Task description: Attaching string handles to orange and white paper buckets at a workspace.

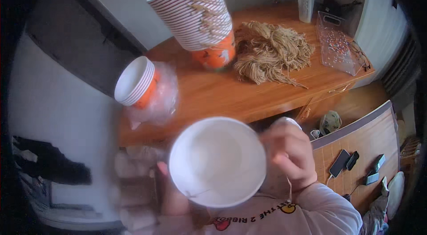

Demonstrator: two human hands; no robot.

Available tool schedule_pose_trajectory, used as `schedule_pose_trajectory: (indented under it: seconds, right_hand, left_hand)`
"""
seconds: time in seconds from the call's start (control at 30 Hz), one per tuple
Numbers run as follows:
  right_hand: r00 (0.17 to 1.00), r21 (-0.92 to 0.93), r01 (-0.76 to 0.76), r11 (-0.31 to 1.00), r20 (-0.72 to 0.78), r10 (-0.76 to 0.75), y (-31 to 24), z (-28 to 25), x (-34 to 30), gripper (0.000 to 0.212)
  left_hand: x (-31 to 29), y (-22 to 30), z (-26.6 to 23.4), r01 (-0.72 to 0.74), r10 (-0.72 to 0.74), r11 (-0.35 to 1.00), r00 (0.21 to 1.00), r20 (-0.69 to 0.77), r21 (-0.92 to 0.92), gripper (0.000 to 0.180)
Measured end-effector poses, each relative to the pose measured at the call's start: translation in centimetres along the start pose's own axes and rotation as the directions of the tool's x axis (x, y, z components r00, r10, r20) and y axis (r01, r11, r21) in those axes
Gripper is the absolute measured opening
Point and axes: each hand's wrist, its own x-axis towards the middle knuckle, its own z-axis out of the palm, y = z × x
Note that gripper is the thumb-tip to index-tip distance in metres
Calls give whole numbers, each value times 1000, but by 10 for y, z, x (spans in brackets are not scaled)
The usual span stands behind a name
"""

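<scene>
A white paper cup [218, 161], its mouth facing me, is held up in front of my body. My left hand [171, 192] grips it from the left; the cup hides most of the fingers, and a thumb shows at the edge. A short dark strand lies inside near the lower rim. Right of the cup, my right hand [293, 155] is closed and slightly blurred. A thin light strand of twine [290, 188] hangs below its fingers. On the wooden table beyond lies a bundle of tan twine [273, 52].
A tall stack of nested orange paper cups [200, 17] with twine loops stands on the table. Left of it are more cups [138, 81] in a plastic bag. A clear tray of beads [338, 44] and a white tumbler [305, 1] sit right. A phone [340, 163] lies on a side table.
</scene>
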Motion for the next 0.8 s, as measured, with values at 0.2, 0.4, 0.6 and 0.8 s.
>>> schedule_pose_trajectory:
  seconds: [0.2,0.4,0.6,0.8]
  right_hand:
    - [971,595,-154,789,237,11,29,18,5,32]
    - [973,253,-227,940,20,230,-2,30,6,20]
    - [981,74,-152,986,134,141,-8,35,14,9]
    - [988,-76,-85,993,123,94,-12,45,18,7]
  left_hand:
    - [58,-39,79,24,-24,1000,1000,8,-18,76]
    - [70,-32,45,46,-13,987,978,-207,156,56]
    - [24,-15,44,64,-62,998,877,476,12,40]
    - [-3,-14,94,901,-481,403,60,875,160,29]
